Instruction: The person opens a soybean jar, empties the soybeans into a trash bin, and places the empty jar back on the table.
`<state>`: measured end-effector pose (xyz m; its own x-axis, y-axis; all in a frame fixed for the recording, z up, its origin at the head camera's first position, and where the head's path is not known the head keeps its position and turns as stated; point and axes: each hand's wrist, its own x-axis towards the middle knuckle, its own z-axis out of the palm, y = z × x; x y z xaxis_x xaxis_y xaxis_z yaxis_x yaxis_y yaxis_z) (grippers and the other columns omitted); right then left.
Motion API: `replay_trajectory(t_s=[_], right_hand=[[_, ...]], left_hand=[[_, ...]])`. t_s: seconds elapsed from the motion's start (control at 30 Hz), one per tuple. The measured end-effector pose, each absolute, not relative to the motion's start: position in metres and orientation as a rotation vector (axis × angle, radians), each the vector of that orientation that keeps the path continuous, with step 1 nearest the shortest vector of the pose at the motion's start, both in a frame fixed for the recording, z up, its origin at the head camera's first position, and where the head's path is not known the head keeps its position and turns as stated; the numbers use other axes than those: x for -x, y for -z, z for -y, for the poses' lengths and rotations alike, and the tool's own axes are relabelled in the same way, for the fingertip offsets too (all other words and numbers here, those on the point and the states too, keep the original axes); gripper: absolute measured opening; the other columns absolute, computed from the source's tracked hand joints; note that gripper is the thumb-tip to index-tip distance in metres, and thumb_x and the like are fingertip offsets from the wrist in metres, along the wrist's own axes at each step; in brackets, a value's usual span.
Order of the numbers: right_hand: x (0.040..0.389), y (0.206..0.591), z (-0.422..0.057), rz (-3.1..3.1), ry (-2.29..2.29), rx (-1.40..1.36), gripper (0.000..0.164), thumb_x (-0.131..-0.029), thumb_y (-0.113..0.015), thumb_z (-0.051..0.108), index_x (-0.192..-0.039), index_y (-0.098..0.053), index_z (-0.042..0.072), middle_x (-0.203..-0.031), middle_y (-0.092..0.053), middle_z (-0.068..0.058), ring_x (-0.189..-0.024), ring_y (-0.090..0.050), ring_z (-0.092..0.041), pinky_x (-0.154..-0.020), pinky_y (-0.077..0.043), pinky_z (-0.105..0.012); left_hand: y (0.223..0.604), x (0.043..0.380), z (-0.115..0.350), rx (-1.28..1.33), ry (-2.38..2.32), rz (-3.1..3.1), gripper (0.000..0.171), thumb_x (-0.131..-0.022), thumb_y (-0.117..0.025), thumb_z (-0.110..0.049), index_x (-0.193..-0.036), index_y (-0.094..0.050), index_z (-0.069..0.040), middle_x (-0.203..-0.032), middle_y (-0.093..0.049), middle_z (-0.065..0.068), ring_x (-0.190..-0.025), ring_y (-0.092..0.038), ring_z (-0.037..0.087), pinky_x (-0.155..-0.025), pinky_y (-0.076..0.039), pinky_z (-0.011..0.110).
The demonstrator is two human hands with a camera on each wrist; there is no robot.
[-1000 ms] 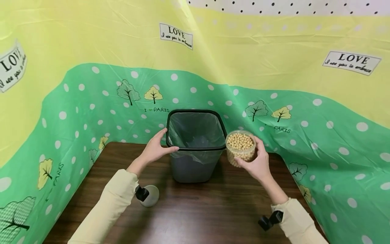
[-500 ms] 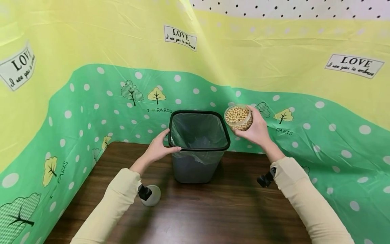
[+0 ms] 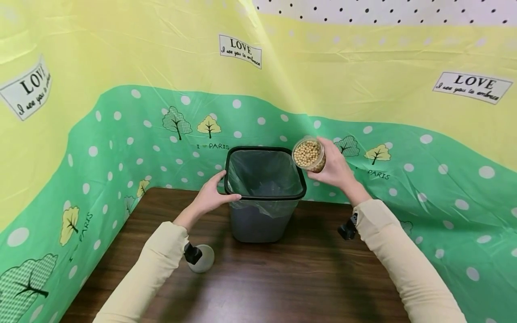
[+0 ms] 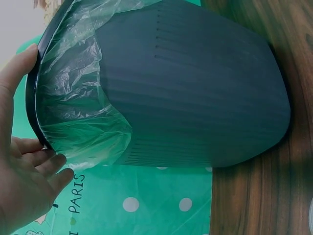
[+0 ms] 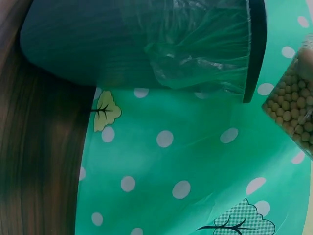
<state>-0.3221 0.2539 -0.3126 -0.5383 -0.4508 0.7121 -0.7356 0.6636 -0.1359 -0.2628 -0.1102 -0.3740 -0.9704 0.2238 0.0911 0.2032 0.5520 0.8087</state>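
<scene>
In the head view a dark grey trash can [image 3: 258, 226] with a black rim [image 3: 266, 197] stands upright, lined with a clear plastic bag [image 3: 264, 208]. My left hand [image 3: 208, 196] rests on its left front corner, thumb and fingers spread and touching the rim. The left wrist view shows the thumb at the rim and the other fingers relaxed beside the bag's folded edge. My right hand [image 3: 334, 167] grips a clear jar [image 5: 293, 100] of round beige beans. The jar is tilted left, its mouth overlapping the can's right rear rim in the head view. The beans [image 3: 306, 153] are inside it.
A round whitish lid [image 3: 205, 260] lies on the dark wooden table [image 3: 258, 287], partly behind the left wrist's black camera [image 3: 192, 254]. A green and yellow printed cloth [image 3: 161, 58] hangs behind and along both sides.
My right hand has lifted the bean jar from beside the can to above rim height, then moved left and tilted it toward the can. My left hand has stayed on the rim.
</scene>
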Motion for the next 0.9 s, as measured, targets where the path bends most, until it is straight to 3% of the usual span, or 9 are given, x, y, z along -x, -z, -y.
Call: replay_trajectory(t_s=[0.5, 0.9], right_hand=[[0.328, 0.315, -0.255, 2.137, -0.111, -1.117, 0.098, -0.047, -0.082, 0.026, -0.13, -0.038, -0.001, -0.124, -0.047, -0.023, -0.112, -0.046, -0.038, -0.088, -0.043, -0.052], [0.334, 0.313, -0.257, 2.002, 0.012, -1.208, 0.093, -0.045, -0.081, 0.023, -0.126, -0.043, -0.006, -0.121, -0.048, -0.027, -0.11, -0.047, -0.041, -0.087, -0.043, -0.05]], left_hand=[[0.376, 0.264, 0.112, -0.359, -1.467, -2.716, 0.098, -0.07, -0.072, -0.051, -0.145, -0.021, -0.016, -0.149, -0.021, 0.005, -0.135, -0.02, 0.026, -0.103, -0.028, 0.05], [0.377, 0.265, 0.112, -0.372, -1.472, -2.728, 0.097, -0.07, -0.072, -0.051, -0.145, -0.022, -0.015, -0.148, -0.023, 0.006, -0.135, -0.021, 0.026, -0.102, -0.029, 0.05]])
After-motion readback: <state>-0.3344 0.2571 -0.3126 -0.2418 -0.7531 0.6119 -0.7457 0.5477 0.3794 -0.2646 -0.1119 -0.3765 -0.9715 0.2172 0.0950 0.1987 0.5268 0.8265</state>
